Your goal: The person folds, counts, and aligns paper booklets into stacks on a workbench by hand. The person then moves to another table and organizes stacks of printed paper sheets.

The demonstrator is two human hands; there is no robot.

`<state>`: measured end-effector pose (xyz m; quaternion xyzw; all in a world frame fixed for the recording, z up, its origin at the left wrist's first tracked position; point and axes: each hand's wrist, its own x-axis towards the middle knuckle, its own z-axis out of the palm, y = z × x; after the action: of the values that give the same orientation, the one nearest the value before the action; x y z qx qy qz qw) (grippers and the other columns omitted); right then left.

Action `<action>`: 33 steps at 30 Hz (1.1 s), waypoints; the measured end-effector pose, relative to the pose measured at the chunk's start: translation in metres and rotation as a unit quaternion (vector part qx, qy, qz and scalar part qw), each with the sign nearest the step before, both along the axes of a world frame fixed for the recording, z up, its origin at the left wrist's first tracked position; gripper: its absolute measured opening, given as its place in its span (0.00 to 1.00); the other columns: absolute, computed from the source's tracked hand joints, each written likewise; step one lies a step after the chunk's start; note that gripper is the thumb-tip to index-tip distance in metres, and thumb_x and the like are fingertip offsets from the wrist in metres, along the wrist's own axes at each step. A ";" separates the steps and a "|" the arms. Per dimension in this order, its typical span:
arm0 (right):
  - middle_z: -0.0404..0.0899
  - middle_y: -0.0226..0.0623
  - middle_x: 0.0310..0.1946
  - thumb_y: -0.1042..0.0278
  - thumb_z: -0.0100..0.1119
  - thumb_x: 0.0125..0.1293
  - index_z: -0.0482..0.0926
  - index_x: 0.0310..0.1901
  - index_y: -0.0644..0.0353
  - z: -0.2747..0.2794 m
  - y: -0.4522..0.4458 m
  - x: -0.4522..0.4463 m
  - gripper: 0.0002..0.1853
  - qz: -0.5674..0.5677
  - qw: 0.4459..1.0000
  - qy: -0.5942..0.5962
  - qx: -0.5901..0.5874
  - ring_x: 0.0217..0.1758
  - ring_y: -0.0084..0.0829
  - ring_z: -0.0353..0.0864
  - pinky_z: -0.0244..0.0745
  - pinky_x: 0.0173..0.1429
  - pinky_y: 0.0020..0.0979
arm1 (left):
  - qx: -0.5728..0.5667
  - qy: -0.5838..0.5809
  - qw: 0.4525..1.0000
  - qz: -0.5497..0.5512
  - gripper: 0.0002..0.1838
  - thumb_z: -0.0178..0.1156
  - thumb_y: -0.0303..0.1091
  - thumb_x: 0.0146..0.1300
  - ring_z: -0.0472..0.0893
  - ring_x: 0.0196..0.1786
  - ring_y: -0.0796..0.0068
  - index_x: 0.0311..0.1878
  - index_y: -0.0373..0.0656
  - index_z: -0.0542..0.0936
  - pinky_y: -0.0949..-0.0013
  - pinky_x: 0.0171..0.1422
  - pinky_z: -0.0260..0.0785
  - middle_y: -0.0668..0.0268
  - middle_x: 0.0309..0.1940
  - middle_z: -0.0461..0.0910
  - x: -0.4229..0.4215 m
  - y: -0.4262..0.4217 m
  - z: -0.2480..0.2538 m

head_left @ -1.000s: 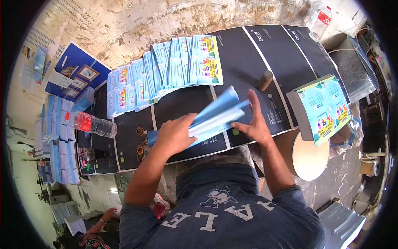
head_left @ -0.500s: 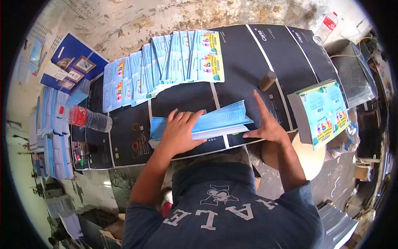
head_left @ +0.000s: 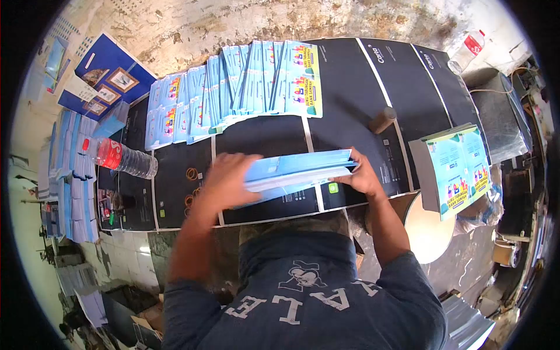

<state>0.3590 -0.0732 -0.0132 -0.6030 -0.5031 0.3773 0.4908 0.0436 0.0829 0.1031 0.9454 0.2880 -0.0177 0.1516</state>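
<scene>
A stack of blue-covered booklets (head_left: 303,164) with white page edges is between my two hands above the front part of the table. My right hand (head_left: 363,175) grips its right end, thumb below and fingers over the far side. My left hand (head_left: 226,182), smeared by motion, is wrapped round the left end. Beyond them, a long fanned row of blue and yellow printed booklets (head_left: 248,81) lies on the black table covering (head_left: 344,76). Another thick pile of the same booklets (head_left: 461,169) stands at the table's right end.
A brown cylinder (head_left: 382,119) stands right of centre. On the left are a plastic bottle (head_left: 125,158) lying down, rubber bands (head_left: 191,173) and a blue board with pictures (head_left: 108,81). Another bottle (head_left: 468,51) is at the far right corner. A round stool (head_left: 429,230) is below the table edge.
My right hand has closed from spread fingers onto the stack's right end. My left hand has moved left to the other end, and the fanned booklets are now squared closer together.
</scene>
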 end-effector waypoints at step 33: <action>0.58 0.52 0.78 0.65 0.78 0.59 0.47 0.81 0.65 0.007 -0.016 -0.034 0.56 -0.073 0.995 0.060 0.032 0.82 0.38 0.55 0.52 0.82 0.41 | -0.403 -0.491 0.725 0.265 0.45 0.69 0.20 0.59 0.74 0.66 0.67 0.78 0.42 0.59 0.62 0.73 0.64 0.63 0.65 0.74 -0.067 -0.033 -0.149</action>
<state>0.3247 -0.0896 -0.0065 -0.5981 -0.4390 0.3598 0.5657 -0.0237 0.0496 -0.0455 0.5569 0.3775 0.3755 0.6374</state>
